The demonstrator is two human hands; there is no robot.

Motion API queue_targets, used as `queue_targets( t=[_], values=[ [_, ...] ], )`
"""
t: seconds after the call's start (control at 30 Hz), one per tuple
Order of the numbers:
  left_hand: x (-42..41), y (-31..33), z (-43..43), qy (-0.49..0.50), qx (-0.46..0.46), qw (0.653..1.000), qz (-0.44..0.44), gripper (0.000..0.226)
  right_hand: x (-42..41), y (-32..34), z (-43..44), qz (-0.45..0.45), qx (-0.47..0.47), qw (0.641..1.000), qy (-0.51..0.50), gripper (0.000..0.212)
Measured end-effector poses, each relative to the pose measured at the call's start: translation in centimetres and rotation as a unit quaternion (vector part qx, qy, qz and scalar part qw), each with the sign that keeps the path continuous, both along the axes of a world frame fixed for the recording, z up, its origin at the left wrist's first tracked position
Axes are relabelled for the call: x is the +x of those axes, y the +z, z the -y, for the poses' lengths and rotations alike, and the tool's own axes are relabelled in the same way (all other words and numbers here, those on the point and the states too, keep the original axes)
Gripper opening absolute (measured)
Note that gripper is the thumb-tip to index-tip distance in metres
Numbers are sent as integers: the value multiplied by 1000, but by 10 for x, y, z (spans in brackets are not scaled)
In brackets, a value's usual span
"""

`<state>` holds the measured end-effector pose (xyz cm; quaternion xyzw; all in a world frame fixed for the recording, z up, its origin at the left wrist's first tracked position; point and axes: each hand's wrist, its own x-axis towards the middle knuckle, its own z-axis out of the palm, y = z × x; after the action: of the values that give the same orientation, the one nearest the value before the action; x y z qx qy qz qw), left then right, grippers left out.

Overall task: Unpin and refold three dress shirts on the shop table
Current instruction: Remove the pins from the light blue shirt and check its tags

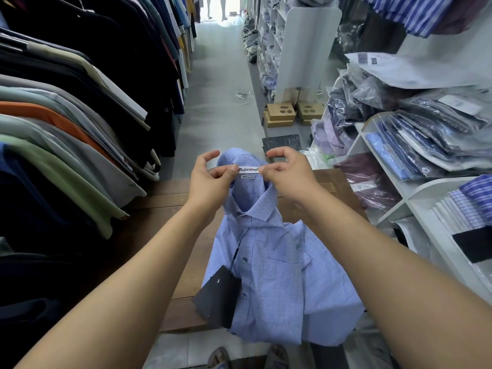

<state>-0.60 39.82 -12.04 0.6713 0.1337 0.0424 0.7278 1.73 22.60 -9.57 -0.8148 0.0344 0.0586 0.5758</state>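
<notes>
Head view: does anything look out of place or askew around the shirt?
Yes. The blue checked shirt sits crooked, with its hem drooping over the near edge of the wooden table. Its black hang tag lies loose beside the buttons. Farther off, white plastic scraps litter the aisle floor.

A light-blue checked cotton dress shirt [269,275] is draped over the near edge of the brown wooden table [159,206], collar raised. The collar is pinched by the left hand [210,179] and the right hand [287,174], side by side. A black card hang tag [217,299] is hung at the shirt's left. A rail of hanging garments [66,134] is set left of the table, white shelves [415,194] right, brown cardboard boxes [281,114] beyond on the floor.
</notes>
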Motion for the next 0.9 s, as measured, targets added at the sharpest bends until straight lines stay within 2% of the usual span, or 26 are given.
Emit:
queue_targets(
  t=[0.1, 0.37, 0.63, 0.9],
  values=[
    [-1, 2, -1, 0, -14, 1000, -9, 53, 2, -2, 1, 2, 2, 1000, -17, 35],
    [-3, 1, -5, 4, -27, 999, -17, 54, 0, -2, -1, 4, 8, 1000, 6, 24],
    [-6, 6, -8, 12, -69, 997, -17, 57, -4, 6, -4, -10, 66, 998, 19, 22],
    [-10, 11, -10, 6, -71, 997, -17, 65, -7, 5, -4, 19, 82, 996, 14, 23]
  ],
)
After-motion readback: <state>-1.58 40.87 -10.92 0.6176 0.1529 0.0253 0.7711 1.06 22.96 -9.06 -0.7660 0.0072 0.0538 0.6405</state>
